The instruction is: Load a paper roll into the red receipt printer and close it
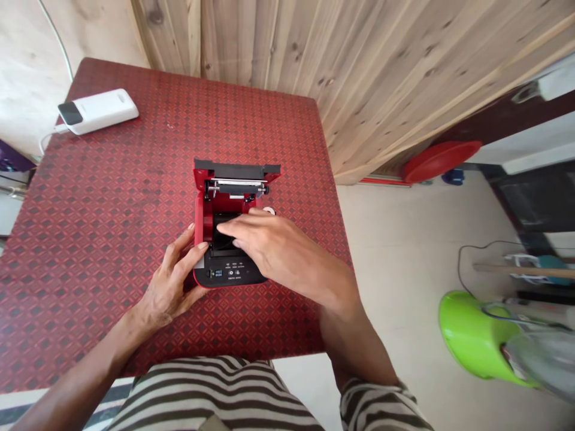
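Observation:
A small red and black printer [233, 276], which looks like a label or receipt printer, sits on the table with its lid [237, 170] raised. A metal bar and a black roller show under the lid. My left hand [173, 278] grips the printer's left side, its thumb on the front left edge. My right hand [265, 242] reaches over from the right, with its fingers bent down into the open compartment [207, 218]. Something black lies under those fingertips; whether they hold it is hidden. A small white round thing [269, 211] peeks out behind the right hand.
The table [135, 179] has a red patterned cover. A white power bank [101, 111] with a cable lies at its far left corner. Wooden panelling [269, 48] rises behind. On the floor to the right are a green tub [471, 335] and a red basin [442, 160].

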Demonstrator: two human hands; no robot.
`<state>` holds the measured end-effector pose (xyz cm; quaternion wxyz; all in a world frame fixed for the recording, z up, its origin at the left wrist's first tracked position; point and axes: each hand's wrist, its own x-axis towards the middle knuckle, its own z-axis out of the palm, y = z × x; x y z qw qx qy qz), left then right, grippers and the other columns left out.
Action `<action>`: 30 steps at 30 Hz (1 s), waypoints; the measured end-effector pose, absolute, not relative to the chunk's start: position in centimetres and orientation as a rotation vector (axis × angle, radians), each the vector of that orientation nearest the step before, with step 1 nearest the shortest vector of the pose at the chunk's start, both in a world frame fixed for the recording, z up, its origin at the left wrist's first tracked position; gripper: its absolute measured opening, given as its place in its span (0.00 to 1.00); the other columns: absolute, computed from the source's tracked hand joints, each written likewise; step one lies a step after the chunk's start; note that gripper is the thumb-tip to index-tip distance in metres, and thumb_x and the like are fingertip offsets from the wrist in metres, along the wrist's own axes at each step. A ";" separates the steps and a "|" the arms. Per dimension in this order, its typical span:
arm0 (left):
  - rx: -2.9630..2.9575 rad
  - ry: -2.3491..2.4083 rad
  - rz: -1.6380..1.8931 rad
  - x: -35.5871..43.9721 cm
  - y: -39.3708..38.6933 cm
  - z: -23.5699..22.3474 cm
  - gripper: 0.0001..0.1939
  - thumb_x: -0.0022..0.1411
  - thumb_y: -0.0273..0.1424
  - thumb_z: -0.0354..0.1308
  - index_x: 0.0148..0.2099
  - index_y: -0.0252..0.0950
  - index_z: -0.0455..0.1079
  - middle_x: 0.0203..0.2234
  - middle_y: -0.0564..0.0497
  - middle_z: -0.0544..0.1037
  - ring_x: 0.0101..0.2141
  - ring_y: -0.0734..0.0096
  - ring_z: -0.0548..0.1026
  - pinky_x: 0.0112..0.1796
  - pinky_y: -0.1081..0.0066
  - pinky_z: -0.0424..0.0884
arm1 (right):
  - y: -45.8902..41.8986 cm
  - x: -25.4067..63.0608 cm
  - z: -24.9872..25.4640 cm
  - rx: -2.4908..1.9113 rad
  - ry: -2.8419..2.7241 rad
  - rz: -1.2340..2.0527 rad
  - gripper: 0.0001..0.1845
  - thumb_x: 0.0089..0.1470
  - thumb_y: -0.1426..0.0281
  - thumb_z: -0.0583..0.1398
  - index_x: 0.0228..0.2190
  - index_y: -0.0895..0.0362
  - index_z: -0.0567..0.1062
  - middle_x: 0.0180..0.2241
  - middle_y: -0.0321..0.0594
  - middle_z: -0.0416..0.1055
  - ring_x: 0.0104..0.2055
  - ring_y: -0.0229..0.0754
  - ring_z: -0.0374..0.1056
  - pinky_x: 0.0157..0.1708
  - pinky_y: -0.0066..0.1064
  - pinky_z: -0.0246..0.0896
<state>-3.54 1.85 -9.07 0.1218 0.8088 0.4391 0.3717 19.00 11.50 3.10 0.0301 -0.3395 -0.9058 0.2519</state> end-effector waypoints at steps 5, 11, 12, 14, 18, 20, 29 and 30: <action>2.354 1.303 1.070 -3.8 1.7 -8.6 0.45 0.66 0.38 0.67 0.77 0.44 0.47 0.70 0.33 0.60 0.67 0.46 0.67 0.57 0.49 0.77 | 10.9 20.3 2.0 -0.914 -2.664 0.852 0.11 0.69 0.77 0.58 0.40 0.58 0.82 0.44 0.45 0.83 0.46 0.44 0.76 0.54 0.41 0.68; 2.202 1.313 0.985 -5.4 2.6 -6.1 0.43 0.71 0.55 0.52 0.77 0.41 0.44 0.66 0.33 0.67 0.60 0.46 0.75 0.59 0.42 0.73 | 11.0 20.7 0.4 -0.897 -2.536 0.785 0.12 0.70 0.76 0.57 0.38 0.58 0.80 0.37 0.41 0.79 0.40 0.41 0.73 0.46 0.36 0.67; 2.162 1.318 1.011 -5.6 3.3 -5.7 0.42 0.71 0.56 0.51 0.77 0.42 0.46 0.66 0.34 0.67 0.59 0.47 0.75 0.59 0.43 0.73 | 10.9 20.8 0.3 -0.904 -2.510 0.762 0.12 0.70 0.76 0.57 0.38 0.58 0.80 0.37 0.41 0.79 0.40 0.41 0.72 0.46 0.36 0.67; 2.053 1.317 1.114 -5.7 5.2 -5.0 0.41 0.71 0.56 0.51 0.76 0.41 0.48 0.67 0.35 0.65 0.61 0.48 0.73 0.59 0.46 0.74 | 10.4 20.8 0.2 -0.914 -2.456 0.710 0.12 0.71 0.74 0.56 0.39 0.59 0.79 0.37 0.41 0.77 0.40 0.41 0.71 0.47 0.37 0.67; 1.980 1.259 1.275 -4.7 10.0 -3.6 0.45 0.70 0.58 0.51 0.76 0.36 0.44 0.71 0.34 0.58 0.67 0.47 0.66 0.64 0.49 0.68 | 8.7 20.7 0.4 -0.934 -2.402 0.568 0.12 0.71 0.75 0.55 0.41 0.59 0.78 0.39 0.43 0.76 0.43 0.41 0.70 0.49 0.37 0.68; 1.939 1.199 1.270 -4.1 11.7 -2.9 0.43 0.72 0.57 0.48 0.76 0.36 0.44 0.71 0.35 0.59 0.68 0.50 0.65 0.64 0.52 0.67 | 7.6 20.6 0.4 -0.959 -2.393 0.460 0.13 0.71 0.78 0.54 0.41 0.59 0.79 0.40 0.43 0.76 0.43 0.41 0.69 0.47 0.35 0.69; 2.441 1.081 0.985 -4.5 8.4 -2.6 0.43 0.63 0.62 0.57 0.69 0.40 0.63 0.62 0.38 0.73 0.66 0.43 0.68 0.64 0.45 0.65 | 4.2 20.0 -0.9 -0.971 -2.343 0.008 0.11 0.67 0.80 0.57 0.43 0.60 0.79 0.37 0.44 0.78 0.34 0.41 0.65 0.36 0.34 0.69; 2.502 1.069 0.963 -4.6 7.7 -2.9 0.46 0.60 0.63 0.60 0.70 0.40 0.61 0.63 0.38 0.72 0.67 0.41 0.66 0.65 0.44 0.65 | 4.1 19.9 -1.0 -0.971 -2.346 -0.008 0.11 0.67 0.80 0.57 0.43 0.60 0.79 0.37 0.44 0.78 0.34 0.41 0.65 0.36 0.34 0.69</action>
